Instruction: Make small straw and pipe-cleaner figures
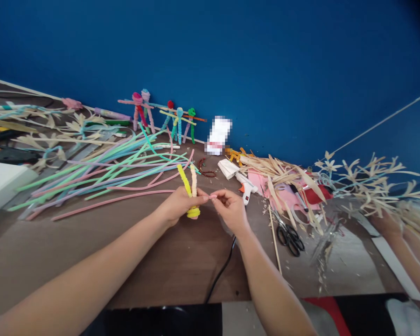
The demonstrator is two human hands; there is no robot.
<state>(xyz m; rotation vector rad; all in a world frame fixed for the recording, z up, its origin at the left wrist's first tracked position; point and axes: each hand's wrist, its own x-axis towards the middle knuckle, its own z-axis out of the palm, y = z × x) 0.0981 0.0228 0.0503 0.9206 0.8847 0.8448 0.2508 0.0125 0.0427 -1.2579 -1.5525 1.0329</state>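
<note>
A light, bendable yellow-and-cream pipe cleaner bundle (184,181) sits at the centre, gripped low, where it holds best, by the left hand (180,205). The right hand (231,210) pinches a soft pink pipe cleaner tip (213,196). A glue gun (247,189) lies at two o'clock, loose pipe cleaners (105,175) at ten.

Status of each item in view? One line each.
Left hand, gripping yellow pipe cleaner and peach pipe cleaner.
Right hand, pinching a small pink piece.
Hot glue gun, lying on its side.
Scissors, lying flat.
Pipe-cleaner figures, standing upright in a row.
Loose pipe cleaners, fanned out.
</note>
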